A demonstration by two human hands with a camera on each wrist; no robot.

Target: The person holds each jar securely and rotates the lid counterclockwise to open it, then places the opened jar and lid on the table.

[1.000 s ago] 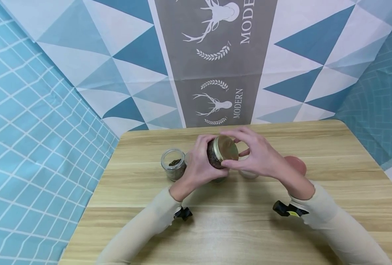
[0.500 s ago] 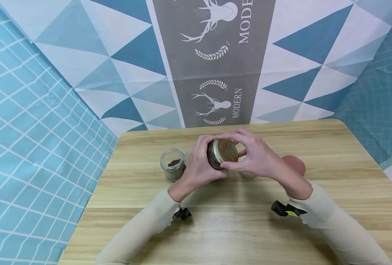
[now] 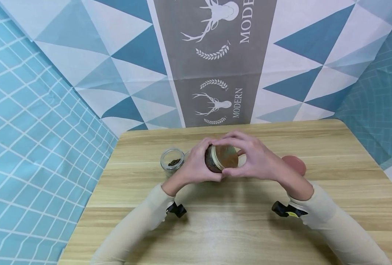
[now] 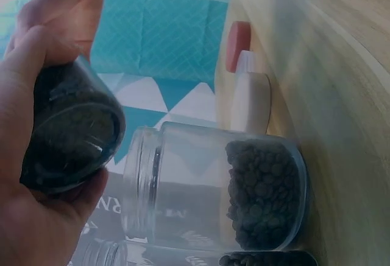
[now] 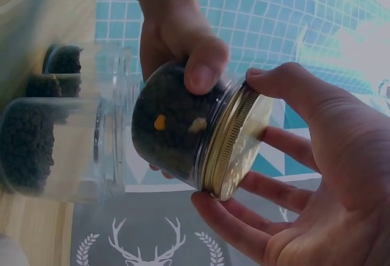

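Note:
A glass jar (image 5: pixel 167 126) full of dark pieces, with a gold screw lid (image 3: pixel 227 156), is held tilted above the table. My left hand (image 3: pixel 196 167) grips the glass body, its thumb along the side in the right wrist view. Around the lid's rim curl the thumb and fingers of my right hand (image 3: pixel 259 158). The lid sits on the jar's mouth. In the left wrist view the jar's dark base faces the camera, and my left hand wraps round it. Below the hands, an open glass jar (image 4: pixel 201 184) is partly filled with dark pellets.
Another open jar (image 3: pixel 171 160) stands left of the hands, with one more partly hidden beside it. A red lid (image 3: pixel 295 165) lies to the right on the wooden table (image 3: pixel 222 232). A white round lid (image 4: pixel 251 105) shows near it. Patterned cloth (image 3: pixel 133 48) hangs behind.
Both hands and the jar have come down slightly, and the left wrist has shifted a little left. My right fingers have moved round the lid's rim. The table things stay put.

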